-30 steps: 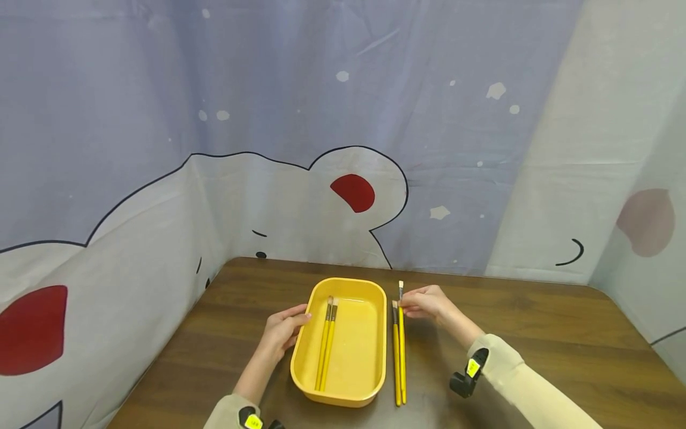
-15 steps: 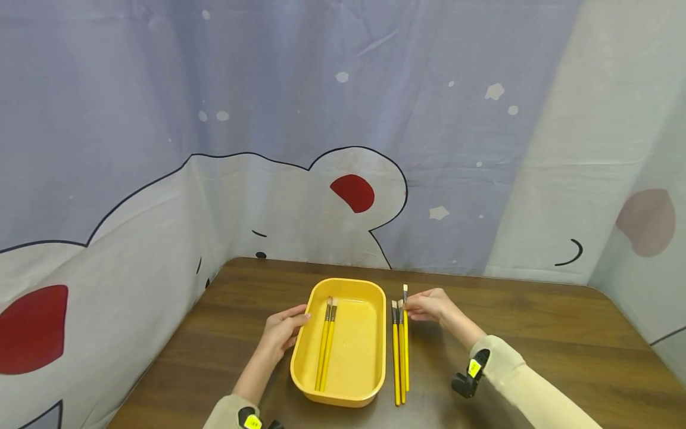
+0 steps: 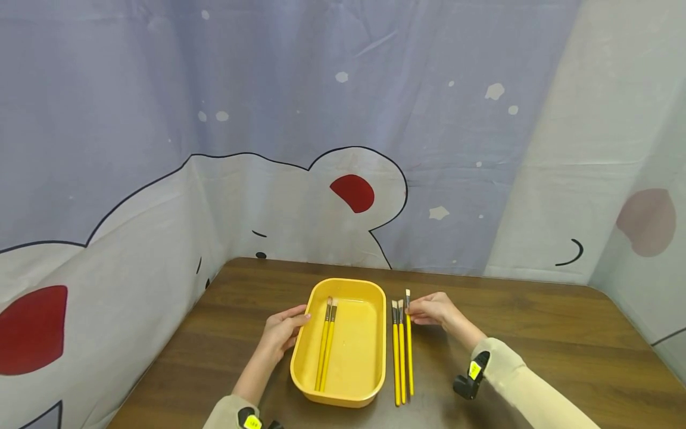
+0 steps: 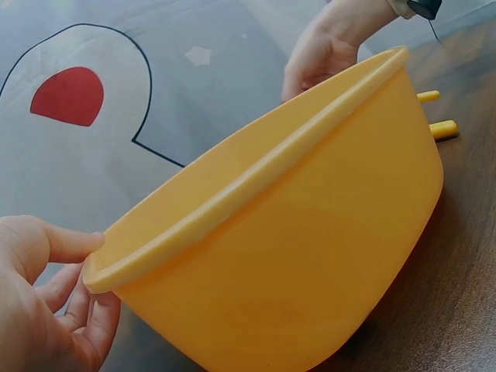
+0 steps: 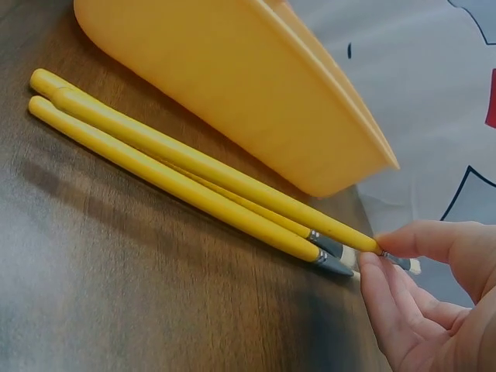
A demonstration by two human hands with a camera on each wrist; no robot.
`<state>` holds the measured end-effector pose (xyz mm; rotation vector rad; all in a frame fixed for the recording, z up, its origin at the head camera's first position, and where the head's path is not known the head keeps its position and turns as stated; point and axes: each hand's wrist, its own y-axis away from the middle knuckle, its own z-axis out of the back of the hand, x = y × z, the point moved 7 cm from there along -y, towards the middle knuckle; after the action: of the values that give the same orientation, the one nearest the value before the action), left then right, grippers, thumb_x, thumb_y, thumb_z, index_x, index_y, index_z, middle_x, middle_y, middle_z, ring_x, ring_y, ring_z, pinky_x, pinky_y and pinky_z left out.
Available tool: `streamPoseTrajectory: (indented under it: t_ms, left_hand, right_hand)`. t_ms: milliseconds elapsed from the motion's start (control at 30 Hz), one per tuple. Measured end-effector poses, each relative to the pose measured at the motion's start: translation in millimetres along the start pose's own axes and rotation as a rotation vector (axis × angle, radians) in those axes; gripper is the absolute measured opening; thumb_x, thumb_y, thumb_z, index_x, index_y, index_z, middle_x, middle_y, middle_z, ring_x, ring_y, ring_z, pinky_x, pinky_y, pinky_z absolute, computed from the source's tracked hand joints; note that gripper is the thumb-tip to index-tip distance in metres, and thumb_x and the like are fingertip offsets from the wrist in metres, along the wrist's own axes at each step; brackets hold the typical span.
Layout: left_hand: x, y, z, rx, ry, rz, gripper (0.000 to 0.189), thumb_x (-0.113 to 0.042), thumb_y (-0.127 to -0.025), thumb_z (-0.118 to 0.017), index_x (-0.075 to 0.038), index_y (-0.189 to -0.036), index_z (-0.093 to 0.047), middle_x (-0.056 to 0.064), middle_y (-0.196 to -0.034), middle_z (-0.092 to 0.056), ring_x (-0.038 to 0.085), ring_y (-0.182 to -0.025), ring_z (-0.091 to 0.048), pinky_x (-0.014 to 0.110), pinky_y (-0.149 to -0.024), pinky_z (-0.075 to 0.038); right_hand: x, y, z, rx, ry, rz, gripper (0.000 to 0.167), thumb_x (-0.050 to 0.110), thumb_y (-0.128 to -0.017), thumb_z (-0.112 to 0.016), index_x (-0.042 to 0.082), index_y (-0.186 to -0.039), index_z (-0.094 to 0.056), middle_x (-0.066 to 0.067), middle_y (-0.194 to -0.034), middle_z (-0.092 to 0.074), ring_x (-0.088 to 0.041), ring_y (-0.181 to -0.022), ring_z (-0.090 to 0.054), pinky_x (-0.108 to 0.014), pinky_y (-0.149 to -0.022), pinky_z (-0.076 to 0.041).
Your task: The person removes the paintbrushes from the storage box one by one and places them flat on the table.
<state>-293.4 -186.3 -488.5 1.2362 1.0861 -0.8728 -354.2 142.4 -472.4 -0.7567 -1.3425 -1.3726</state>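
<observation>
At its left side, a yellow plastic tray is gripped by my left hand; in the left wrist view the thumb lies over the rim and the fingers curl below it. Two yellow-handled paintbrushes lie side by side inside the tray. My right hand pinches another paintbrush near its metal collar, bristles pointing away from me. In the right wrist view this held paintbrush slants above two more paintbrushes, which lie on the table close to the tray's right side.
The brown wooden table extends to both sides and behind the tray. A printed curtain with bear shapes hangs along the table's back edge and at the left and right.
My right hand has moved slightly right and toward me with its paintbrush, away from the two brushes beside the tray, and a gap now shows between them. The left hand and tray stay still.
</observation>
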Motion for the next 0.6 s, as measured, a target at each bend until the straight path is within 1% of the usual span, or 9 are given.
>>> streamPoseTrajectory:
  t_ms: [200,267,500,600]
  left_hand:
    - [0.3,0.5,0.1,-0.003,0.0,0.005,0.043,-0.011,-0.088,-0.067,0.0,-0.128,-0.059,0.022,-0.113,-0.068,0.022,-0.083,-0.072,0.031,-0.067,-0.06]
    - [0.4,0.5,0.0,-0.003,0.003,0.005,0.043,-0.011,-0.088,-0.067,0.0,-0.128,-0.059,0.022,-0.112,-0.068,0.022,-0.083,-0.072,0.03,-0.067,-0.06]
    - [0.3,-0.4,0.3,-0.004,0.01,0.004,0.042,-0.011,-0.087,-0.067,-0.001,-0.127,-0.06,0.02,-0.107,-0.07,0.019,-0.078,-0.071,0.023,-0.059,-0.057]
    - [0.3,-0.5,0.4,-0.004,0.006,0.001,0.042,-0.011,-0.087,-0.067,-0.001,-0.127,-0.06,0.02,-0.107,-0.071,0.019,-0.077,-0.071,0.023,-0.058,-0.057]
  right_hand:
    - [-4,-1.9,1,-0.019,0.006,-0.008,0.039,-0.002,-0.081,-0.068,-0.02,-0.114,-0.056,-0.004,-0.073,-0.072,-0.008,-0.059,-0.066,-0.021,-0.06,-0.058]
    - [-6,-2.9,1,-0.019,0.023,-0.01,0.039,-0.002,-0.081,-0.068,-0.019,-0.114,-0.056,-0.004,-0.072,-0.072,-0.008,-0.059,-0.066,-0.021,-0.06,-0.058]
    - [-13,-4.2,2,-0.031,0.043,-0.015,0.037,-0.002,-0.08,-0.069,-0.018,-0.111,-0.059,-0.002,-0.07,-0.071,-0.006,-0.058,-0.065,-0.021,-0.059,-0.057]
    - [-15,-3.9,2,-0.035,0.042,-0.018,0.036,-0.002,-0.08,-0.069,-0.019,-0.111,-0.059,-0.002,-0.069,-0.071,-0.006,-0.057,-0.065,-0.021,-0.059,-0.057]
